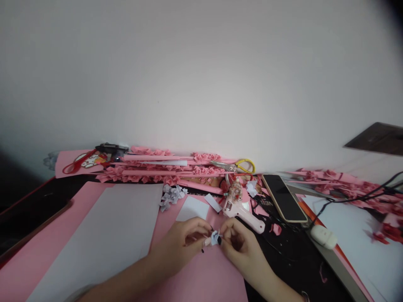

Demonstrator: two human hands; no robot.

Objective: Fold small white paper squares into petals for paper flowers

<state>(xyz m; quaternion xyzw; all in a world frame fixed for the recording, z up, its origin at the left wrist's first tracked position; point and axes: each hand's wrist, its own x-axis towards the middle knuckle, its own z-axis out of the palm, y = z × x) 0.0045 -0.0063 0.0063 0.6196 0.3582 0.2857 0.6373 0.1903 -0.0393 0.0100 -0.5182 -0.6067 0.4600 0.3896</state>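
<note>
A small white paper flower (215,238) is pinched between my two hands, above the pink paper sheet (201,277). My left hand (182,243) grips it from the left, thumb and forefinger closed together. From the other side, the fingertips of my right hand (241,243) press on its petals. Just beyond my hands lie a white paper square (192,208) and a narrow white strip (213,203). A cluster of finished white paper flowers (171,196) sits farther left. Near my right hand rests a pale pink glue gun (244,214).
Pink paper flower stems (151,172) line the wall, with yellow-handled scissors (244,166) on top. A phone (284,198), a white earbud case (323,236) and black cables (355,198) occupy the right side. A large white sheet (103,239) covers the left.
</note>
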